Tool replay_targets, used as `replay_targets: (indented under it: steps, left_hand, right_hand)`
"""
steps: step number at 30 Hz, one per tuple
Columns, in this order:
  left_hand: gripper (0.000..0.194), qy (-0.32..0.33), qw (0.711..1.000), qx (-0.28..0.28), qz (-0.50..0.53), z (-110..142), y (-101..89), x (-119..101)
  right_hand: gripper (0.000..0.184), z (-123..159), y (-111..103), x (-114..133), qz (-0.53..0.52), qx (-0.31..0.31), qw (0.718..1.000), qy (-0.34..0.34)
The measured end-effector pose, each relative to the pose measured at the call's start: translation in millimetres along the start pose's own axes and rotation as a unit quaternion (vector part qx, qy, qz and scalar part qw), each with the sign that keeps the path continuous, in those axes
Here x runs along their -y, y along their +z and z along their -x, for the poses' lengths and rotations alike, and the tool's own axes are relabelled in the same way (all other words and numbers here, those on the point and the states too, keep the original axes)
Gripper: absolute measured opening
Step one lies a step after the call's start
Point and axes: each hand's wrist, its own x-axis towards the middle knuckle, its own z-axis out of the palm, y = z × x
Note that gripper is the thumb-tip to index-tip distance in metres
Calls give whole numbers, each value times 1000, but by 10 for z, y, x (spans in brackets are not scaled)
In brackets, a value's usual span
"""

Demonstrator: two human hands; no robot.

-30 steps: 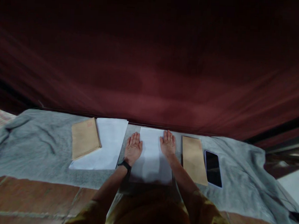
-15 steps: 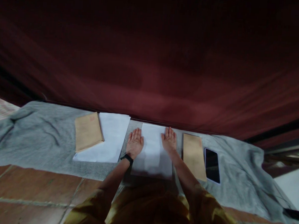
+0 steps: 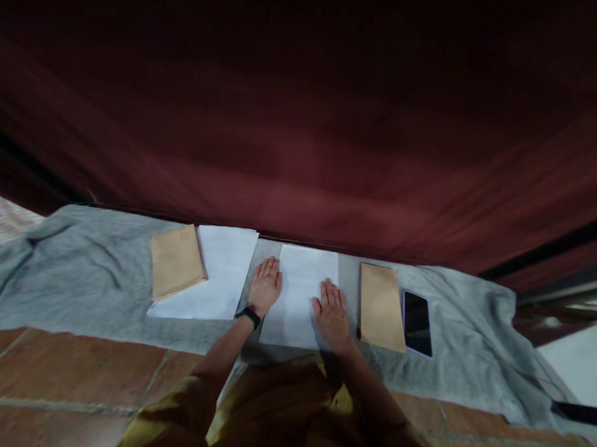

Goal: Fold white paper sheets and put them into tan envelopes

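Observation:
A white sheet of paper (image 3: 300,283) lies flat on the grey cloth in front of me. My left hand (image 3: 265,285) rests palm down at its left edge, fingers stretched out, with a dark band on the wrist. On the lower right part of the sheet lies my right hand (image 3: 332,315), flat with its fingers extended. Neither hand grips anything. Just right of it is a brown envelope (image 3: 381,308). To the left, several brown envelopes (image 3: 178,260) overlap a stack of white paper (image 3: 226,273).
A phone (image 3: 417,324) with a dark screen lies right of the single envelope. The wrinkled grey cloth (image 3: 90,272) is spread over a long surface against a dark red upright panel (image 3: 302,150). Terracotta tiles (image 3: 70,372) cover the floor below.
My right hand has slid toward me, from the sheet's upper right corner down to its lower right part. My left hand stays at the left edge. The view has shifted slightly.

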Motion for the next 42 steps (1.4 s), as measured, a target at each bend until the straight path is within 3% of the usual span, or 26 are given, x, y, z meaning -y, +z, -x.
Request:
replay_targets:
  steps: [4,8,12,15,21,27,32,36,42]
  left_hand:
    - [53,30,1000,-3,0,235,-45,20]
    - [52,65,997,26,-11,641,-141,-41]
    - [52,142,985,96,-8,1055,-296,-120]
    - [55,176,970,169,-8,1232,-427,-140]
    - [58,182,947,261,-30,1256,-667,-228]
    - [62,157,948,265,-75,1223,-700,-437]
    - [59,160,954,240,-81,1192,-726,-409]
    - [47,149,967,205,-27,1145,-921,-297]
    - [32,120,963,144,192,1094,-1340,-241]
  right_hand:
    - [58,158,-51,-54,23,-12,999,18]
    - [60,283,-64,-51,26,-20,999,18]
    - [60,348,-95,-75,15,-8,1000,2]
    - [59,393,-125,-94,3,10,1000,-2]
    - [57,477,-185,-84,-10,17,1000,-9]
    - [54,538,-253,-98,-29,23,999,-21]
    - [47,562,-257,-177,-116,15,993,-8]
    - [43,576,-302,-305,-266,12,962,61]
    - [44,650,-472,-487,-491,10,855,166]
